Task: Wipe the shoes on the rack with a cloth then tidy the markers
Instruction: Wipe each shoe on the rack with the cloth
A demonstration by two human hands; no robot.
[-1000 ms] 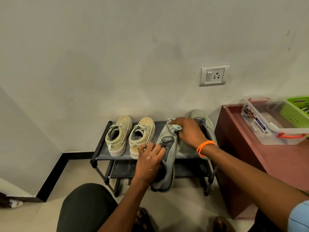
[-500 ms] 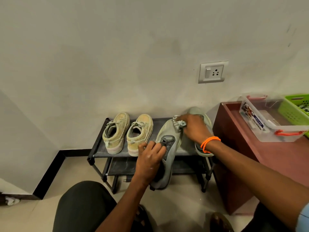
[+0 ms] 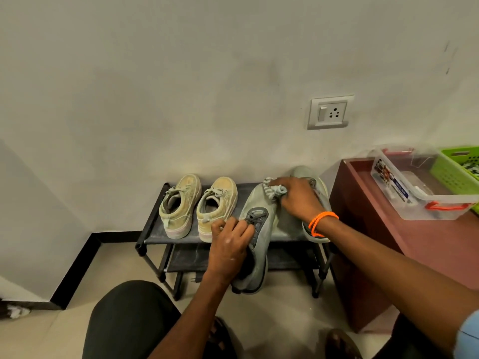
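A grey shoe gets wiped over the black two-tier shoe rack (image 3: 155,230).

On the rack's top shelf stand two beige canvas sneakers (image 3: 198,206); beside them the left hand (image 3: 229,246) has its grip curled round the grey-green lace-up shoe (image 3: 259,229), heel hanging off the front edge. The right hand (image 3: 298,196) pinches a bunched grey cloth (image 3: 273,190) against the shoe's toe. Right: a reddish-brown table (image 3: 440,244) bearing a clear plastic box (image 3: 420,182).

Matt grey fabric shoe (image 3: 259,229), crumpled cloth (image 3: 272,191), clear plastic box (image 3: 425,203).
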